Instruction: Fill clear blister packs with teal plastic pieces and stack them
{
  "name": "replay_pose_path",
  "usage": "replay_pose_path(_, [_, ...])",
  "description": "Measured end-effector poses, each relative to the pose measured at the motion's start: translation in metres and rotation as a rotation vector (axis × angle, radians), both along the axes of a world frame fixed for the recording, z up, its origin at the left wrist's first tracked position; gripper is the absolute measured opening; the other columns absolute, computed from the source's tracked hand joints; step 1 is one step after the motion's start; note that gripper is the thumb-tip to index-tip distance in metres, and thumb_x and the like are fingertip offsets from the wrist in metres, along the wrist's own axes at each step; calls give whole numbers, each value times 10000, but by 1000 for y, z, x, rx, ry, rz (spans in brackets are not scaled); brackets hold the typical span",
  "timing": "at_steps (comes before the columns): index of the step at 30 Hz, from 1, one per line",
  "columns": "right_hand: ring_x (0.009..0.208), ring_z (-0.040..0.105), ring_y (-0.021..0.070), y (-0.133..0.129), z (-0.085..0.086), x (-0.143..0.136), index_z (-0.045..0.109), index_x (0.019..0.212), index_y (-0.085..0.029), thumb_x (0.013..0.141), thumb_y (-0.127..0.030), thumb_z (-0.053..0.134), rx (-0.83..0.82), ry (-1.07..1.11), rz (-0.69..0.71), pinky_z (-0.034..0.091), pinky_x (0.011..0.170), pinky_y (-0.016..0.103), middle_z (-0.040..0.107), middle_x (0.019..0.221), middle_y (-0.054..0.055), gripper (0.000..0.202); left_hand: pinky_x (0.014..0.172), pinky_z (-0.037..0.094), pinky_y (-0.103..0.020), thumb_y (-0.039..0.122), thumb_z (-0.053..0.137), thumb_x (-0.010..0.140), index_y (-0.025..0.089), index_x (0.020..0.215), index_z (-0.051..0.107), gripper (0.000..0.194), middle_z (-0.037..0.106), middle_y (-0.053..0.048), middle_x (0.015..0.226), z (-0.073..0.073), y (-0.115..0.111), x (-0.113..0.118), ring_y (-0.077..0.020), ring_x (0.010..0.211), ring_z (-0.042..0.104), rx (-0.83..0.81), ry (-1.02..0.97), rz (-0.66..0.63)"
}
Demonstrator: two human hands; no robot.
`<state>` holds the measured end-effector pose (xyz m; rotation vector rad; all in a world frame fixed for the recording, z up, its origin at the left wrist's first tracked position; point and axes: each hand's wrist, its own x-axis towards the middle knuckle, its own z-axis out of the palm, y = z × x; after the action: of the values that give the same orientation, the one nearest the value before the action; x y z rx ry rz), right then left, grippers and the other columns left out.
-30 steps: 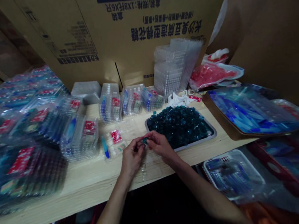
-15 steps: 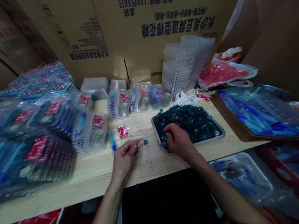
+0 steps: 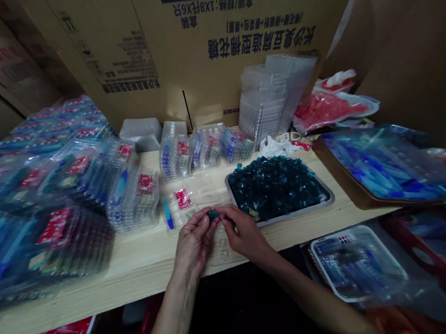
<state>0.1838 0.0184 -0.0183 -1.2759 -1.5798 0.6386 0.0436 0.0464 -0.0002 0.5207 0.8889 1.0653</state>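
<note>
— Two hands meet over the front edge of our table (image 3: 98,282): our left hand (image 3: 192,245) and our right hand (image 3: 245,235) pinch one small teal piece (image 3: 213,214) between their fingertips, just above a clear blister tray (image 3: 222,246) lying flat on the wood.

— So both are closed on that one piece?

— Both grip it, as far as we can see; the fingers hide most of it. The tray's pockets under our hands look mostly unfilled, though the plastic is too clear to be sure.

— And how far along are we, judging by what lies around?

— We'd say well into it, with plenty left. Just right of our hands a grey metal tray (image 3: 326,200) is heaped with loose teal pieces (image 3: 277,184). To the left a part-filled pack with a red label and a blue pen-like stick (image 3: 175,207) lies open. Beyond that, finished packs (image 3: 134,198) stand stacked, and a big blurred heap of them (image 3: 33,225) covers the left of the table. More filled packs (image 3: 204,147) line the back, beside a tall stack of empty clear trays (image 3: 269,100).

— Anything readable?

— The cardboard carton (image 3: 198,39) behind stands upside down; we can make out "1X8" and "X6" among Chinese characters, the rest we cannot read. The red labels are too small and blurred. A white basket (image 3: 356,261) sits below the table edge on the right, with blue pieces in it.
</note>
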Motion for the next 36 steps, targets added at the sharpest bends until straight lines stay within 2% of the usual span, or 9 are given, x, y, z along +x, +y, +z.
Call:
replay_pose_path(3, [811, 628, 169, 2, -2, 0, 567, 1030, -174, 884, -164, 473, -56, 52, 29, 490, 732, 289, 662, 921, 64, 174, 643, 552, -153, 179, 877, 599, 140, 951, 746, 378, 753, -56, 877, -2, -4, 4, -106, 702, 695, 12, 43, -14])
replay_pose_path(6, [745, 598, 155, 4, -1, 3, 536, 945, -189, 879, -190, 494, -87, 33, 27, 459, 679, 271, 632, 841, 32, 79, 712, 544, -158, 231, 898, 570, 124, 916, 753, 391, 758, -65, 907, -4, -8, 7, -107, 762, 694, 39, 98, -5])
replay_pose_path(10, [749, 571, 151, 5, -1, 6, 536, 919, -196, 846, -151, 490, -102, 3, 54, 447, 683, 265, 597, 823, 19, 97, 731, 528, -178, 235, 905, 546, 140, 897, 743, 399, 756, -41, 826, -4, -10, 10, -104, 740, 684, 75, 145, 5])
replay_pose_path(17, [798, 557, 163, 2, -2, 6, 528, 937, -190, 833, -132, 484, -88, -63, 29, 461, 761, 294, 566, 890, 40, 128, 767, 521, -200, 281, 893, 557, 131, 888, 743, 394, 753, -59, 899, -6, -9, 9, -118, 796, 682, -4, 112, -16])
replay_pose_path(22, [892, 548, 191, 0, -1, 6, 492, 919, -195, 821, -94, 462, -109, -239, 54, 435, 807, 313, 564, 935, 60, 144, 729, 504, -219, 289, 792, 674, 139, 967, 727, 335, 754, -58, 880, -19, -11, 8, -128, 758, 666, 193, 348, -53])
replay_pose_path(26, [775, 562, 171, 2, -3, 4, 500, 877, -194, 823, -97, 471, -155, -245, 16, 409, 712, 274, 587, 827, 33, 115, 760, 508, -242, 269, 677, 753, 159, 1041, 725, 312, 755, -50, 928, -23, -14, 7, -157, 818, 675, 380, 564, -128])
replay_pose_path(29, [675, 554, 155, 5, -4, 3, 522, 834, -192, 829, -119, 492, -213, -252, -58, 380, 655, 260, 587, 723, 7, 79, 797, 520, -267, 305, 668, 765, 161, 1082, 722, 352, 755, -50, 920, -19, -15, 7, -178, 855, 687, 393, 571, -156])
replay_pose_path(33, [676, 580, 144, 13, 0, 19, 572, 887, -188, 858, -157, 496, -216, -202, 0, 404, 658, 243, 634, 745, 6, 87, 900, 520, -341, 420, 700, 759, 144, 1103, 715, 441, 756, -92, 992, -15, -7, -3, -206, 907, 703, 276, 423, -160])
replay_pose_path(36, [764, 605, 163, 13, 2, 40, 592, 1003, -162, 868, -142, 476, -190, -252, -62, 449, 745, 268, 657, 848, 47, 179, 912, 516, -367, 428, 720, 743, 152, 1058, 727, 420, 749, -101, 1023, -18, 5, -17, -219, 917, 698, 347, 584, -85])
